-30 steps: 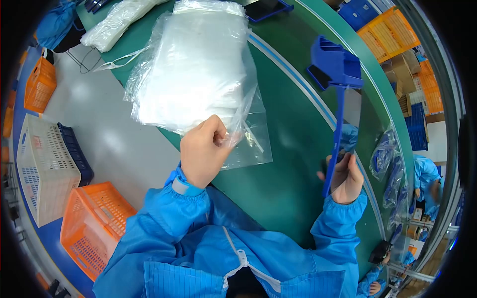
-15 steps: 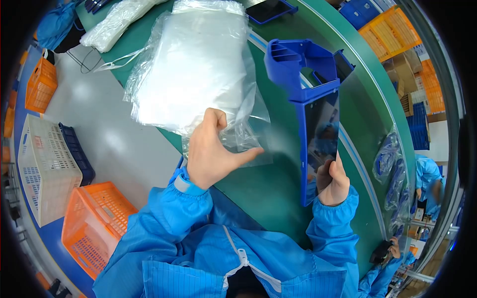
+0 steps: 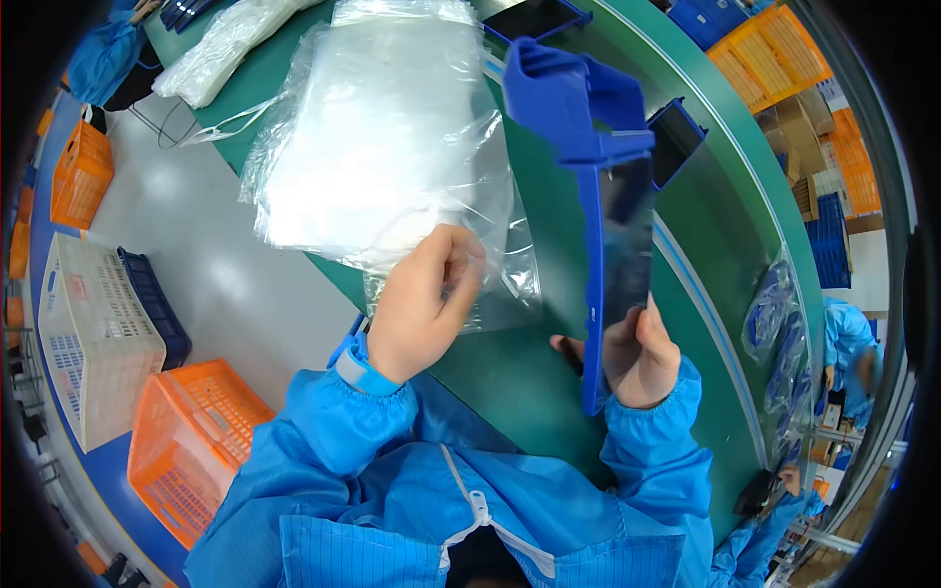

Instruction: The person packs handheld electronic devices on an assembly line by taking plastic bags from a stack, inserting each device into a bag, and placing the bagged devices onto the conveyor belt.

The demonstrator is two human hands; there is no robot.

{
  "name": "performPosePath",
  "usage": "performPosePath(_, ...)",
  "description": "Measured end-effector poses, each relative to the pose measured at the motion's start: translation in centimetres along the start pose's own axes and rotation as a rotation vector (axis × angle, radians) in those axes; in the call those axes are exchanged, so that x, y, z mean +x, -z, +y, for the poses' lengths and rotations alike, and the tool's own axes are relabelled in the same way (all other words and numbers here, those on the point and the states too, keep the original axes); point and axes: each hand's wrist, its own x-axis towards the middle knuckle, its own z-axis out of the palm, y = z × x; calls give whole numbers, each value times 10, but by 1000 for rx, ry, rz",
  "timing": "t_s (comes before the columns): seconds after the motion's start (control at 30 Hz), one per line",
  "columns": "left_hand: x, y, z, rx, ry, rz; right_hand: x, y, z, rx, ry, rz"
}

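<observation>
At the near edge of a stack of clear plastic bags (image 3: 382,127), my left hand (image 3: 426,299) has its thumb and fingers pinched on the film of a plastic bag (image 3: 500,284). My right hand (image 3: 642,358) grips the lower end of a blue plastic device (image 3: 591,245) with a long glossy dark screen. The device is tilted up, its hollow blue housing at the far end. Part of my right hand's fingers is hidden behind it.
On the green conveyor table lie similar devices, one at the right (image 3: 678,142) and one at the back (image 3: 534,18). Bagged blue parts (image 3: 769,314) lie along the right edge. An orange crate (image 3: 196,441) and a white crate (image 3: 93,343) stand left. Co-workers (image 3: 845,343) are at right.
My left hand has shifted slightly right and its spread thumb and fingers have closed on the bag film. My right hand has moved the device slightly left and turned it more edge-on.
</observation>
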Motion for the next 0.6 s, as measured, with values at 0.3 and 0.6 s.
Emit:
performPosePath(0.3, -7, -7, 9, 226, -258, -48, 30, -18, 22, 377, 52, -164)
performPosePath(0.6, -14, -11, 13, -14, -40, 65, 32, -17, 15, 282, 104, -140)
